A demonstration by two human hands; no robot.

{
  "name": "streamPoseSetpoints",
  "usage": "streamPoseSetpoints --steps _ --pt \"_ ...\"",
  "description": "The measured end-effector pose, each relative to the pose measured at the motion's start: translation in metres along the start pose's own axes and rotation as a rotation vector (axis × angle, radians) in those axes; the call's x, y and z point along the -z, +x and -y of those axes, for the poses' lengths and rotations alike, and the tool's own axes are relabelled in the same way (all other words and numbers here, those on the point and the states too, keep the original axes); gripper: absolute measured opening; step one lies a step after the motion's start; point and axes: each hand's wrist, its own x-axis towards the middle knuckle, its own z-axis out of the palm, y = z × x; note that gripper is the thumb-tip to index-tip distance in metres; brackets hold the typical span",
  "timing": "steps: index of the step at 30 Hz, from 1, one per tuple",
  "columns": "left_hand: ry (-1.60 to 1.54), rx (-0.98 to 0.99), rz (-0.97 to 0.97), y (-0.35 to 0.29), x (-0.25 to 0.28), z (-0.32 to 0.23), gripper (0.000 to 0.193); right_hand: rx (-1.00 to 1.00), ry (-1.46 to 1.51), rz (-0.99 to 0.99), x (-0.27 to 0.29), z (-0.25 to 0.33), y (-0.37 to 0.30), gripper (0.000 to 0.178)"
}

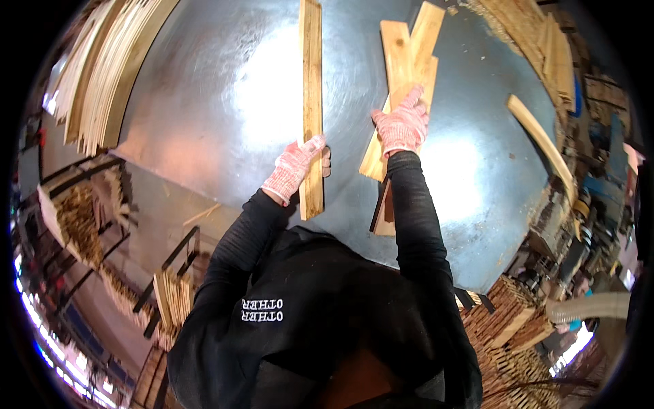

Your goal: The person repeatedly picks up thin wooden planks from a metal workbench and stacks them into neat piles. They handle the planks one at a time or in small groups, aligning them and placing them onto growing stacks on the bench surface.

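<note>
A long narrow wooden board [312, 75] stretches away from me over the metal tabletop. My left hand [298, 163], in a pink-and-white knit glove, is closed around it close to its near end, fingertips showing past its right edge. To the right, my right hand [403, 123] wears a matching glove and rests with fingers spread on a small pile of crossed wooden boards [397, 51]. A board in that pile juts out on the near left side of the hand. Closer to my body, a darker wooden piece [385, 215] is partly covered by my right sleeve.
The shiny metal table [204, 95] carries a stack of long boards [112, 68] at its far left. A curved wooden strip [545, 140] lies along the right edge. Wood stacks [507, 317] stand low on the right, and racks with wood pieces [174, 296] on the left.
</note>
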Motion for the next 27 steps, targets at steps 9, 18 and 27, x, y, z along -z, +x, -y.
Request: streamPoseSetpoints --steps 9,18,27 --pt "-0.174 -0.013 0.274 -0.005 0.026 -0.027 0.041 -0.1 1.667 0.739 0.032 -0.054 -0.039 0.047" --pt "-0.002 0.086 0.089 0.025 -0.004 -0.028 0.043 -0.196 1.869 0.92 -0.003 -0.032 -0.078 0.04" --pt "-0.163 -0.012 0.078 0.024 -0.01 -0.027 0.036 -0.027 1.614 0.703 0.018 -0.012 -0.106 0.05"
